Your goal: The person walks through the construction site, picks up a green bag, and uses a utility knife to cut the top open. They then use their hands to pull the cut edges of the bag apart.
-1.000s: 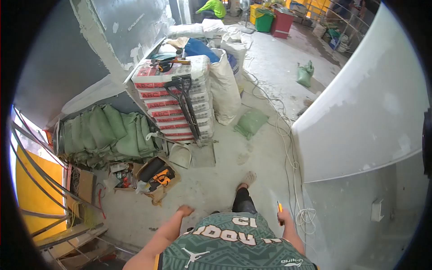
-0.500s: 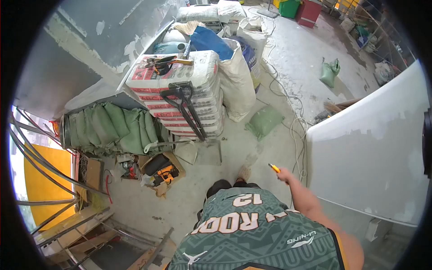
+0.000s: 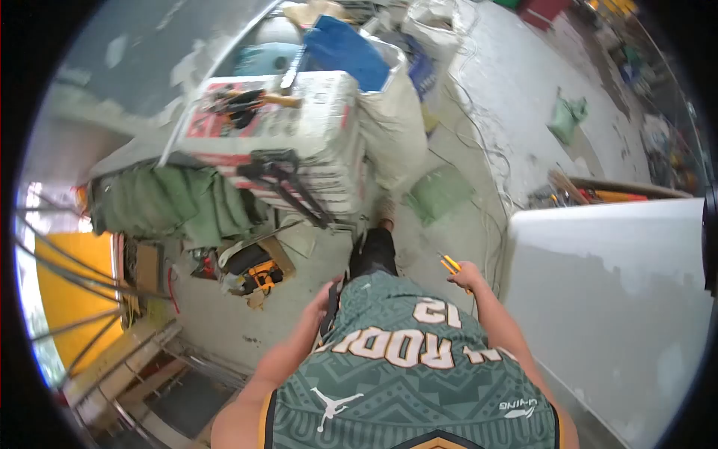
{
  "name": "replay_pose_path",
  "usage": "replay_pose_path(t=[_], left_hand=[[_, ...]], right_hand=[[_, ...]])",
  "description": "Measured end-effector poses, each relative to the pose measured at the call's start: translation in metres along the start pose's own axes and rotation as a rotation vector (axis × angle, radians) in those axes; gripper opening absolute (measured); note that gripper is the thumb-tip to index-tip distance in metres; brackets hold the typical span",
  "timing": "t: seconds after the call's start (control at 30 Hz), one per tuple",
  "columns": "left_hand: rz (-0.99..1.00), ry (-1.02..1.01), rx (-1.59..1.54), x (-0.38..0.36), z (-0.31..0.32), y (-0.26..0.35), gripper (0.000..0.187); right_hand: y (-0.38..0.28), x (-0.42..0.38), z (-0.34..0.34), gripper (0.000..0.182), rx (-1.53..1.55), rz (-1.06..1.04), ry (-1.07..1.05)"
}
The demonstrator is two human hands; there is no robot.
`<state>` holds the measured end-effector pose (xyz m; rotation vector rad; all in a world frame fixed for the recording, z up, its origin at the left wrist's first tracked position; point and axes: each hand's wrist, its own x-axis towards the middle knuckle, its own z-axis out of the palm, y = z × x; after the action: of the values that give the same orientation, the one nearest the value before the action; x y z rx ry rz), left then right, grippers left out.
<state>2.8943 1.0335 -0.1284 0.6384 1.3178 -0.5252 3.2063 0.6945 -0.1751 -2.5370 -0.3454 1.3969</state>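
The person's right hand point(image 3: 470, 278) is closed around a slim yellow tool with a dark tip point(image 3: 450, 264), its fingers clamped on the shaft and a bit of orange-yellow showing below the fist. The visible end looks like two narrow yellow strips side by side; whether that is one tool or two cannot be told. The tool juts out of the fingers forward and to the person's left, its long axis slanting across the front of the body, with the tip over the pale floor, well clear of the grey-white smooth panel point(image 3: 598, 299) on the right. The right hand alone has it. The left hand point(image 3: 323, 298) is well apart, on the other side of the green patterned sleeveless jersey point(image 3: 393, 352), low at the hip; it is blurred, and whether its fingers are apart or together cannot be told. Ahead of the tip, in line with the forward leg in dark trousers point(image 3: 374, 254) but farther right, a flat pale-green woven sack point(image 3: 440, 194) lies on the floor. An open brown cardboard box point(image 3: 278, 258) sits beyond the left hand, apart from it.
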Motion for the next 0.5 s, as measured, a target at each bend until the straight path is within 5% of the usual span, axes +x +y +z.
replay_pose_path(t=[0.03,0.1,0.17,0.23,0.3,0.37,0.5], left_hand=[[-0.057,-0.052,-0.011,-0.001,0.020,0.040,0.052],[0.177,0.286,0.233,0.058,0.041,0.090,0.048],[0.815,0.321,0.803,0.098,0.061,0.143,0.046],[1.028,0.267,0.711,0.147,0.091,0.184,0.044],[0.429,0.111,0.698,0.148,0.137,0.242,0.045],[0.486,0.106,0.815,0.205,0.153,0.258,0.044],[0.589,0.049,1.036,0.238,0.197,0.290,0.045]], right_hand=[[0.006,0.001,-0.004,0.041,-0.122,0.013,-0.079],[0.030,0.004,-0.006,0.037,-0.104,0.097,-0.086],[0.054,0.006,-0.018,0.035,0.099,0.217,0.004],[0.062,0.020,-0.051,0.030,0.261,0.276,0.030],[0.082,0.041,-0.065,0.027,0.205,0.296,0.169],[0.067,0.057,-0.109,0.025,0.219,0.120,0.356],[0.037,0.141,-0.181,0.025,0.561,0.213,0.347]])
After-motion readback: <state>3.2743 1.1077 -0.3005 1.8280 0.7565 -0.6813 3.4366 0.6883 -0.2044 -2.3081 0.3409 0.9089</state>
